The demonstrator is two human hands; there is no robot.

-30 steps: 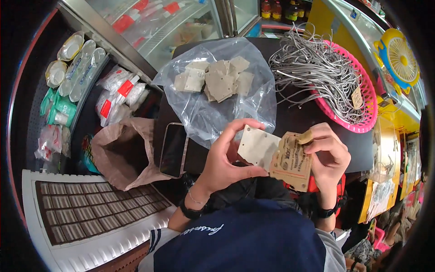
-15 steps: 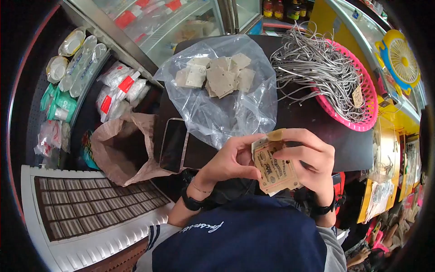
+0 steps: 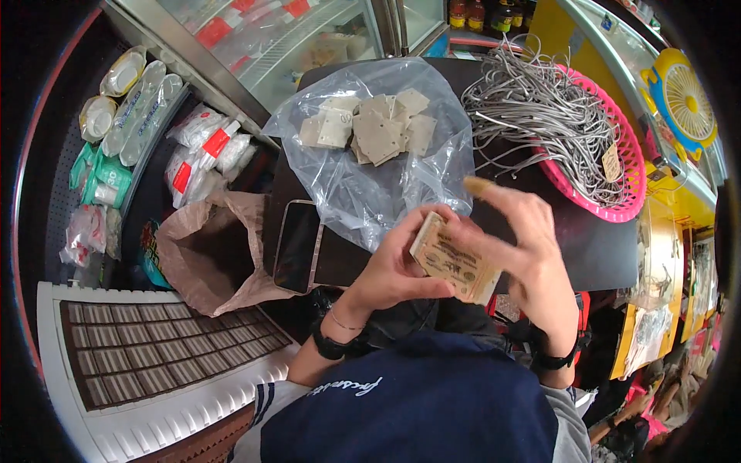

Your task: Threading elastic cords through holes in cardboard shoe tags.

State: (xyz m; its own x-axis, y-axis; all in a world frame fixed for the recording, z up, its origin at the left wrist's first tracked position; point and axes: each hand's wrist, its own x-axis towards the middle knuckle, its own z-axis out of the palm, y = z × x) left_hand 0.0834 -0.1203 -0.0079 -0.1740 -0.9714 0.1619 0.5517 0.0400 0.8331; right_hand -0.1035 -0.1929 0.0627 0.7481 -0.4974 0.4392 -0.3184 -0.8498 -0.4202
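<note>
My left hand (image 3: 403, 266) is closed around a stack of printed beige card tags (image 3: 455, 262), its thumb along the near edge. My right hand (image 3: 532, 247) is just to the right, fingers apart and somewhat blurred; one middle finger reaches over the top of the stack, and whether it touches is hard to tell. A tan cover sits on the tip of its raised index finger. Beyond the hands, a clear plastic bag (image 3: 359, 204) lies spread on the dark table, with a loose pile of similar plain-sided card tags (image 3: 377, 135) on it.
At the far right of the table (image 3: 594, 255), a pink basket (image 3: 634, 181) overflows with grey cords (image 3: 532, 116). A phone (image 3: 297, 247) lies at the left edge, beside an open brown bag (image 3: 208, 258). Further left are a white rack (image 3: 154, 420) and shelves of packaged goods (image 3: 127, 127).
My right hand has lifted off the stack's right side, its index finger now stretched up and away. In my left hand, the stack has tilted and shifted slightly left.
</note>
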